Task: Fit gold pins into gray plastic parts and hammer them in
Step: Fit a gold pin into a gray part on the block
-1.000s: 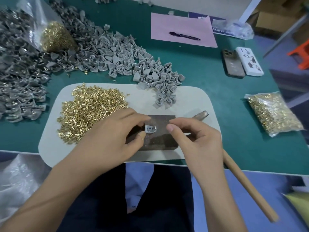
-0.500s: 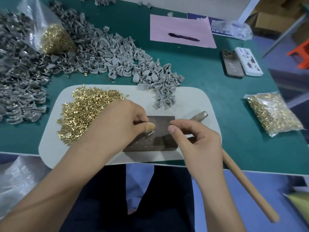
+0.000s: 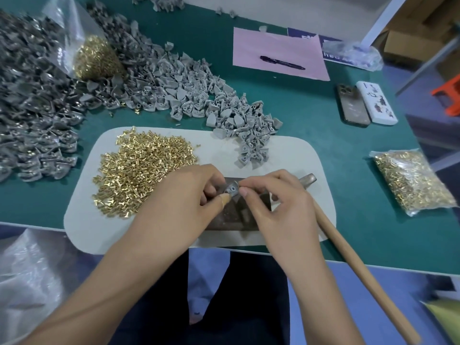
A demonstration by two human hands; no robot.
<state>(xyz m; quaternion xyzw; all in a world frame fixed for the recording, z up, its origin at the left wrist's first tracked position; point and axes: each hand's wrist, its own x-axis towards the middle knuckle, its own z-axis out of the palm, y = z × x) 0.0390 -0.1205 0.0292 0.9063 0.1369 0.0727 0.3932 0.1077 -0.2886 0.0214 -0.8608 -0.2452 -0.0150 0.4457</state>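
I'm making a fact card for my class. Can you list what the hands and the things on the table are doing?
left hand: pinches the gray part
right hand: pinches the same part
under the hands: dark metal block on the white mat
loose gold pins: heaped on the mat, by the left hand
spare gray parts: piled behind the mat
hammer: lying by the right hand, not held

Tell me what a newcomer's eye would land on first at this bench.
The loose heap of gold pins glints on the pale mat, left of the hands. Gray plastic parts sprawl across the green table behind it. At the mat's near middle, the left hand and right hand pinch one gray part over a dark block.
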